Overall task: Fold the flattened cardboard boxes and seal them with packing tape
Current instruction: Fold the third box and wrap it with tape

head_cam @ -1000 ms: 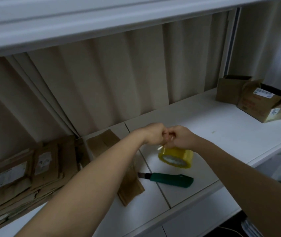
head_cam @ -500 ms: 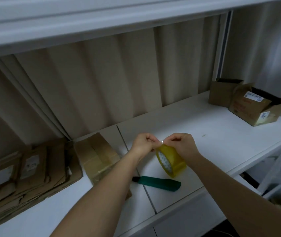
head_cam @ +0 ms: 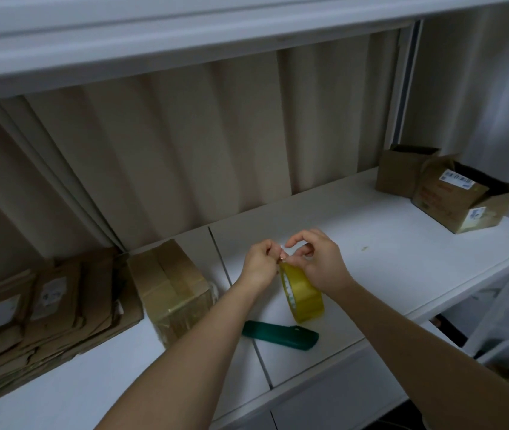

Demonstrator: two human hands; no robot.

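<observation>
Tape roll (head_cam: 304, 294) upright near counter's (head_cam: 386, 259) front edge, both hands at its top: left hand (head_cam: 259, 263) pinching tape end, right hand (head_cam: 318, 263) gripping roll. Risk: end slips, resticks; roll tips onto cutter (head_cam: 279, 334).

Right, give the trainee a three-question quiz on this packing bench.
1. True or false: the green box cutter lies on the bench, touched by neither hand.
2. Which item do both hands work on? A) the taped box B) the yellow tape roll C) the flattened cardboard stack
3. Fill in: the two open boxes stand at the bench's far ____ end.

Key: 1 true; 2 B, the left hand and right hand pick at its top; 3 right.
</observation>
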